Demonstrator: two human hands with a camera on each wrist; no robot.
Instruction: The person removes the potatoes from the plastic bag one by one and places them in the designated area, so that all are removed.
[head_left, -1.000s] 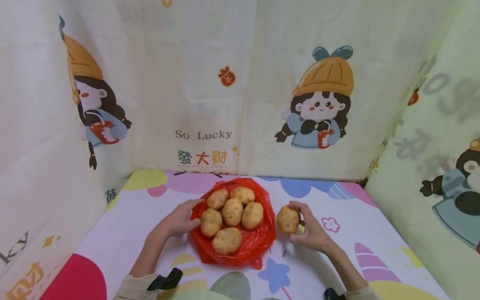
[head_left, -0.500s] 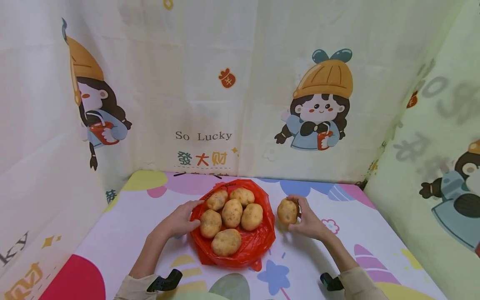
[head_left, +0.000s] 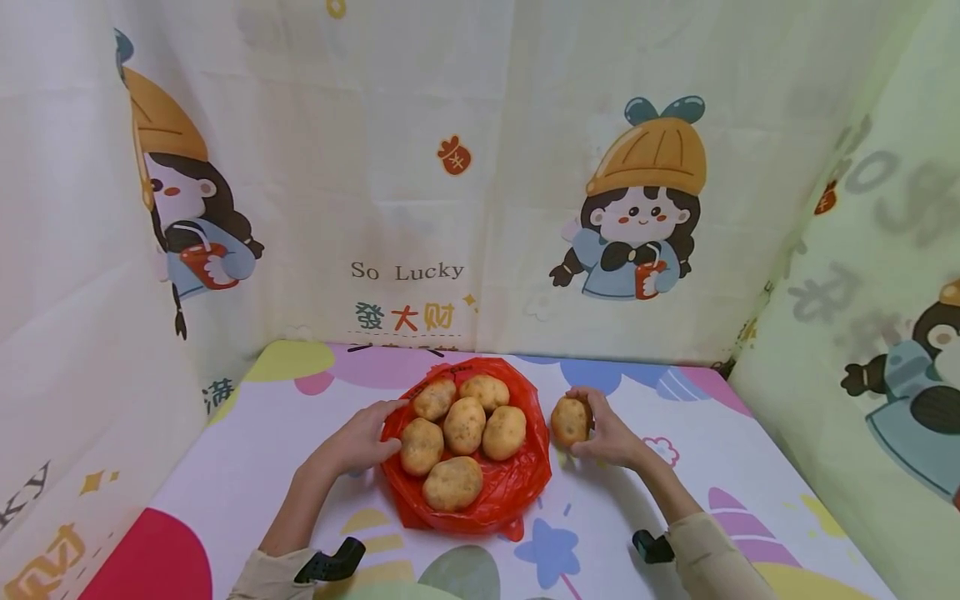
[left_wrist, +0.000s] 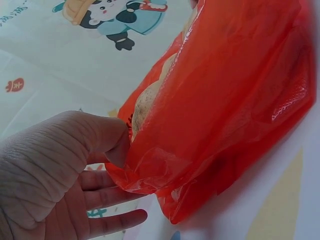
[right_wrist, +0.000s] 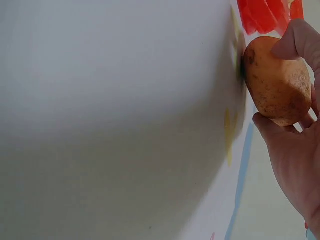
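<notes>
A red plastic bag (head_left: 517,500) stands on the table with its mouth spread wide, and several brown potatoes (head_left: 464,425) lie inside. At its left side, my left hand (head_left: 366,437) pinches the rim between thumb and fingers. The left wrist view shows the thumb over the bag's edge (left_wrist: 210,100), with the lower fingers extended beneath. My right hand (head_left: 611,437) grips a single potato (head_left: 571,421) just right of the bag, fingers behind it and thumb in front. In the right wrist view this potato (right_wrist: 280,95) is close to the table surface.
A patterned cloth (head_left: 555,550) with stars, flowers and striped shapes covers the table (head_left: 660,517). Printed fabric walls (head_left: 525,208) enclose it at the back and both sides. A black device (head_left: 330,562) is strapped at each wrist.
My right hand has carried its potato slightly left and farther from me, staying beside the bag. The left hand and the bag have not moved.
</notes>
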